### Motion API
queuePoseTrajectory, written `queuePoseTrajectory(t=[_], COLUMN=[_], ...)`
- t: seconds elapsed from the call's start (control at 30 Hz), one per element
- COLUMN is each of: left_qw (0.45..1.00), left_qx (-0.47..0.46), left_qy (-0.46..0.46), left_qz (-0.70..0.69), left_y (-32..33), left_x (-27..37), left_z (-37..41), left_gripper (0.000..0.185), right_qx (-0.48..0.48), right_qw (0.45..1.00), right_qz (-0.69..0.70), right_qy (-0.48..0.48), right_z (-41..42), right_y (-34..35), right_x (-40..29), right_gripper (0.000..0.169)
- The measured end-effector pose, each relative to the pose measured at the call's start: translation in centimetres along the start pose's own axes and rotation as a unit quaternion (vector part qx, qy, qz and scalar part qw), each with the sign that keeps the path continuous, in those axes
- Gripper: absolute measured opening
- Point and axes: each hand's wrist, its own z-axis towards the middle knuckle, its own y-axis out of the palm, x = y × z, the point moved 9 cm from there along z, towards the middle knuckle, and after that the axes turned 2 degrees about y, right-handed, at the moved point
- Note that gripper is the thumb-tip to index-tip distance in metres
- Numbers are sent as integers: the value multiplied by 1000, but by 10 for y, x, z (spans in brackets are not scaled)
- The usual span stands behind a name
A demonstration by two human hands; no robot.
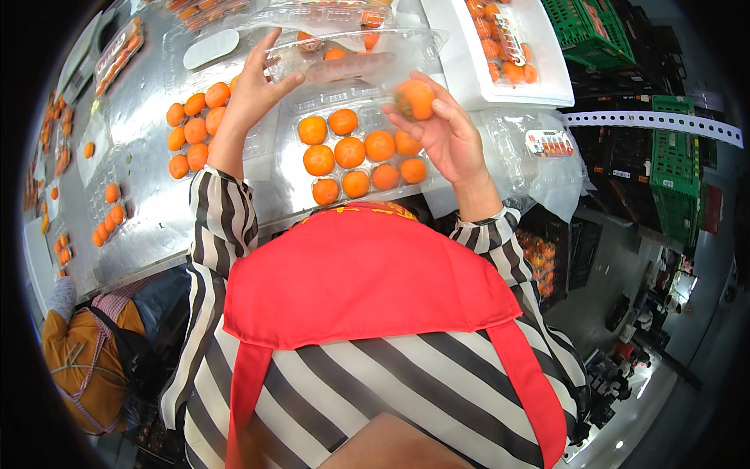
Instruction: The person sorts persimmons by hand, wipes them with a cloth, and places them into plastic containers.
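Observation:
My right hand (448,129) holds an orange persimmon (417,99) in its fingertips above a clear plastic clamshell tray (375,119). Several persimmons (350,152) sit in the tray's cups, in rows nearest my body. The tray's clear lid (419,53) stands raised behind it, and more fruit shows through the plastic. My left hand (258,85) is at the lid's left end, thumb and fingers apart. Whether it touches the lid I cannot tell. Below that hand, another group of persimmons (195,128) sits in a second clear tray, partly covered by my forearm.
A white foam box (436,35) at the upper right holds a filled, labelled clamshell (507,50). Beside it lies a labelled clear clamshell (510,143). Green crates (674,176) and a dark crate of fruit (536,258) stand off the metal table (152,205). A co-worker (99,369) is at left.

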Motion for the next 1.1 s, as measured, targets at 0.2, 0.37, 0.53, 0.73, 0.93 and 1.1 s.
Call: queuePoseTrajectory(t=[0.2,0.37,0.53,0.73,0.93,1.1], left_qw=[993,986,969,881,775,740], left_qx=[-101,-138,4,-21,-32,-37], left_qy=[13,61,101,-8,-92,-92], left_qz=[-59,-72,-227,-473,-624,-665], left_y=[10,-5,-33,-17,-9,-11], left_x=[30,64,97,102,79,66], left_z=[-19,-46,-73,-98,-116,-128], left_gripper=[100,98,71,60,61,60], right_qx=[-25,-84,-74,-103,-107,-49], right_qw=[981,923,814,768,809,880], right_qz=[-178,-340,-518,-546,-486,-407], right_qy=[-74,-160,-250,-318,-312,-239], right_z=[-12,-20,-5,-4,-2,4], right_y=[17,79,118,162,178,138], right_x=[-21,-45,-40,-24,-18,-15], right_gripper=[64,68,69,71,48,15])
